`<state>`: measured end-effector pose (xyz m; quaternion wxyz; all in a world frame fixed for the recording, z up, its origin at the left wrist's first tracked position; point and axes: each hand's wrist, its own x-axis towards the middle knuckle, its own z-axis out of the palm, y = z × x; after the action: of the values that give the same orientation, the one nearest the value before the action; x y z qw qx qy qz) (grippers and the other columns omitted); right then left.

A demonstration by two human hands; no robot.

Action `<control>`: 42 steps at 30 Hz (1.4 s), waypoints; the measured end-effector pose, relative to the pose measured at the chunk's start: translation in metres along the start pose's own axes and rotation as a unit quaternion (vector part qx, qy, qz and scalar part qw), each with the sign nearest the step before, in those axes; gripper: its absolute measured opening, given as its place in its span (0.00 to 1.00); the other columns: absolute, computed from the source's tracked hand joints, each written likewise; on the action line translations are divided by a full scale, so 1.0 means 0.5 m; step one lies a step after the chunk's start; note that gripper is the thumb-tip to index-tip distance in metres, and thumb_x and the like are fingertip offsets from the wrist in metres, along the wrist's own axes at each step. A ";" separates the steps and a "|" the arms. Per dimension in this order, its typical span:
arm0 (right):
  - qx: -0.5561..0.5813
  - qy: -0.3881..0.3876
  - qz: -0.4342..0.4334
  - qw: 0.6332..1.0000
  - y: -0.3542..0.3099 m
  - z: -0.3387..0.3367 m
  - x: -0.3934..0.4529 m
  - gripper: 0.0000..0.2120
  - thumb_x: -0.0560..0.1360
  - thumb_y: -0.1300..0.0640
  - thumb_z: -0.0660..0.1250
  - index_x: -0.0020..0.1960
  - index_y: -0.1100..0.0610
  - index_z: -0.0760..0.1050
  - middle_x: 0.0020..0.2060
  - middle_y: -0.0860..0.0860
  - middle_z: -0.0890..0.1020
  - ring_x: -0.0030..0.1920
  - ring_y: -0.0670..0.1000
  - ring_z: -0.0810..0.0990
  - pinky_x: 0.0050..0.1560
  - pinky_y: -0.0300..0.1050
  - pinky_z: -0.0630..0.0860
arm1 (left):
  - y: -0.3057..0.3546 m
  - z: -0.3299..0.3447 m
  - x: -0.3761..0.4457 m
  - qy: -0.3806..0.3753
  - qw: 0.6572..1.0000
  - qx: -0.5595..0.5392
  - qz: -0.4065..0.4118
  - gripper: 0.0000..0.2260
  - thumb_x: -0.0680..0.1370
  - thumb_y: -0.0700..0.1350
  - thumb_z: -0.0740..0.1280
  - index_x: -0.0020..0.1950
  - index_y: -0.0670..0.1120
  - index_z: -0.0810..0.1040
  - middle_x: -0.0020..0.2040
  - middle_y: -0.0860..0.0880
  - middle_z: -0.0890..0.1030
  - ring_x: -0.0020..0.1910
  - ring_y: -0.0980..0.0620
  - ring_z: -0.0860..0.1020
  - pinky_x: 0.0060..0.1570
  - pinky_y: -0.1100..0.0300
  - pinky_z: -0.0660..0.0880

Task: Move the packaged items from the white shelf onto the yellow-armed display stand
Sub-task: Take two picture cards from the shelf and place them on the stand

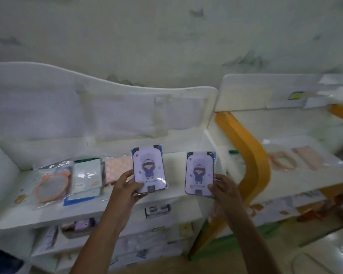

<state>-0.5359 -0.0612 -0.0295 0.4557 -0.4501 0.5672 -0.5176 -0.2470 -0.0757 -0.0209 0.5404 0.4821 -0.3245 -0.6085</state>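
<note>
White shelf (182, 161): orange-rimmed packet (52, 184), pale packets (87, 175) lying flat at left. Left hand (127, 186) grips lavender cartoon package (148, 169) by lower left corner, upright above shelf. Right hand (224, 188) pinches matching second package (200, 174) at lower right corner. Yellow-armed display stand (251, 155) at right holds pinkish packets (297, 159).

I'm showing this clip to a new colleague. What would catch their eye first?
Two matching lilac cartoon packages, one in the left hand and one in the right hand, held up over the white shelf. Next, the yellow-armed display stand curving down on the right.
</note>
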 end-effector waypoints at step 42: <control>-0.046 0.324 -0.020 0.945 0.030 -1.046 0.150 0.12 0.79 0.67 0.64 0.53 0.51 0.75 0.49 0.53 0.83 0.48 0.49 0.84 0.42 0.40 0.82 | -0.357 1.126 0.175 -0.253 0.963 0.063 -0.073 0.18 0.77 0.33 0.67 0.66 0.44 0.75 0.58 0.44 0.83 0.53 0.45 0.84 0.46 0.55 0.82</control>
<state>-1.0640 -0.0416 -0.0227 0.2155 -0.2900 0.6984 -0.6178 -0.8319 -0.1949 -0.0223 0.3635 0.3683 -0.4522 -0.7264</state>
